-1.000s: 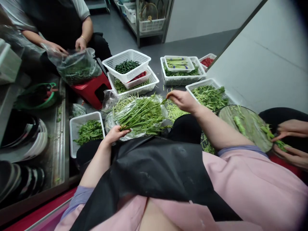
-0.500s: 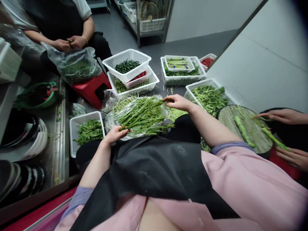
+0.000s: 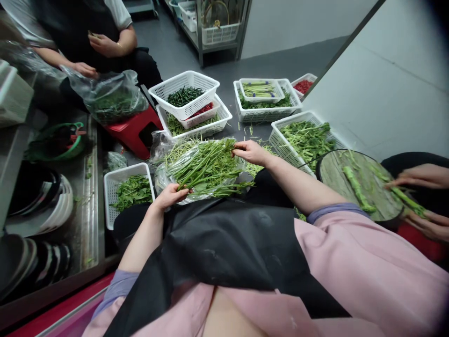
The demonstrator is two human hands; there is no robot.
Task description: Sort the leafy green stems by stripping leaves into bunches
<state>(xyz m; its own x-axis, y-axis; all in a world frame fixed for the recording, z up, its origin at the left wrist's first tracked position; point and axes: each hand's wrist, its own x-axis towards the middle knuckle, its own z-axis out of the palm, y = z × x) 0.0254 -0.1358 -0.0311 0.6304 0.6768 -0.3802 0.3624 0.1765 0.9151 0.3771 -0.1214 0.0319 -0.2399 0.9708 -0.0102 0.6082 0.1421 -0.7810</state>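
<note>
A loose bunch of long, thin green stems [image 3: 206, 164] lies across an opened clear plastic bag [image 3: 162, 175] in front of my lap. My left hand [image 3: 170, 195] is closed round the stem ends at the bunch's lower left. At the upper right of the same bunch, my right hand [image 3: 248, 152] has its fingers pinched at the tips of the greens. Whether a single stem sits between those fingers is too small to make out. Left of my knee stands a white basket [image 3: 109, 199] of leafy greens.
White baskets [image 3: 224, 122] with green and red chillies stand ahead; another basket [image 3: 278, 135] holds greens. On the right, a co-worker's hands [image 3: 426, 175] work over a round board [image 3: 326, 180]. Another person [image 3: 105, 46] sits by a red stool [image 3: 140, 126]. A metal shelf [image 3: 93, 210] borders the left.
My right hand has moved slightly left along the tips of the greens. My left hand stays at the stem ends. The seated person's hands have come apart, one raised.
</note>
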